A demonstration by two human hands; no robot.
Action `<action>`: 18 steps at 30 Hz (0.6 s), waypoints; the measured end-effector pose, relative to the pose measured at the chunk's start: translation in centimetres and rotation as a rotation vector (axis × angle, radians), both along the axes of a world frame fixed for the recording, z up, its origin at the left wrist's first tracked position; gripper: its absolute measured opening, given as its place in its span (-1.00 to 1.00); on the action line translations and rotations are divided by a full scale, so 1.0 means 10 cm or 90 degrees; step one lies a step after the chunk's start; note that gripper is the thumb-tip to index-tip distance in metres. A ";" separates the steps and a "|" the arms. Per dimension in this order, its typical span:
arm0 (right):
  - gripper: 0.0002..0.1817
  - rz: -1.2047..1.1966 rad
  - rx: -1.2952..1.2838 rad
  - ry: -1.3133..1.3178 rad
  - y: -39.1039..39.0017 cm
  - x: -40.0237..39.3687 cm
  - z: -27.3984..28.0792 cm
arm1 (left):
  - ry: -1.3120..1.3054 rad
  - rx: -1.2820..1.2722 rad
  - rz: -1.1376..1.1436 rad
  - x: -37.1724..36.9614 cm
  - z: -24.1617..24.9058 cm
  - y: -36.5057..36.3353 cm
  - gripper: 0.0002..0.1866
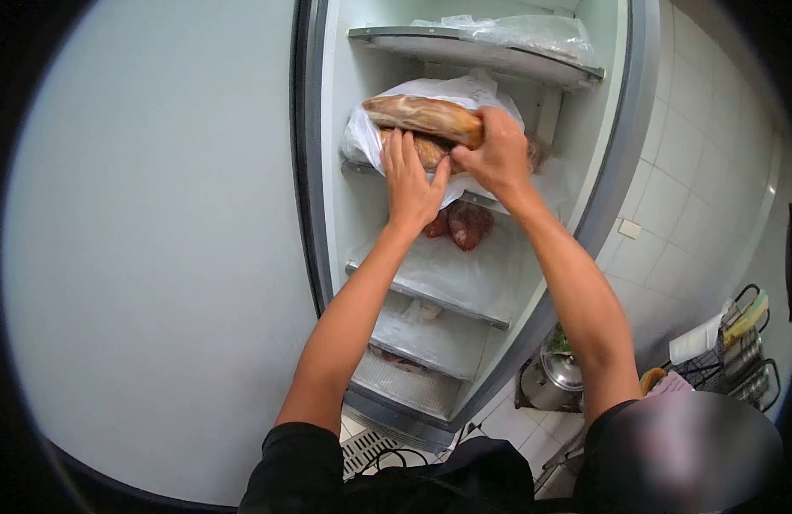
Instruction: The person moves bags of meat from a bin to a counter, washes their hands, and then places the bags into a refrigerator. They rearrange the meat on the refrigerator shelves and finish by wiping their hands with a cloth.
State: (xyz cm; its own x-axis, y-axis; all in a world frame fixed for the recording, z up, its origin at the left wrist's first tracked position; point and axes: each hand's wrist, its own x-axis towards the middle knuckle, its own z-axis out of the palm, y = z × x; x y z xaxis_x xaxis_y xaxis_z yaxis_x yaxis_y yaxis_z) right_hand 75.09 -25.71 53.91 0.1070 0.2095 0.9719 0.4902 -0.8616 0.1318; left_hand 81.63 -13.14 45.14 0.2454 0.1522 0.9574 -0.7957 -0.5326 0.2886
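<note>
A white plastic bag (362,137) lies on an upper shelf of the open fridge or freezer. A long golden-brown piece of food with whitish streaks (422,117) rests at the bag's mouth; its exact kind cannot be told. My right hand (497,154) is closed around its right end. Below it sits a second brown piece (431,153), partly hidden by the bag and my hands. My left hand (411,184) lies against this lower piece and the bag, fingers stretched upward and thumb spread to the right.
Dark red lumps (471,225) hang or lie just under that shelf (482,200). Crumpled clear plastic (533,34) covers the top shelf. Lower shelves (430,295) follow beneath. A large grey door (156,240) fills the left. At lower right stand a metal pot (555,381) and a black wire rack (705,368).
</note>
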 end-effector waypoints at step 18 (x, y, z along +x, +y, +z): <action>-0.39 0.300 0.619 0.352 0.07 -0.04 -0.43 | 0.608 -0.414 -0.701 -0.03 1.20 0.37 -0.85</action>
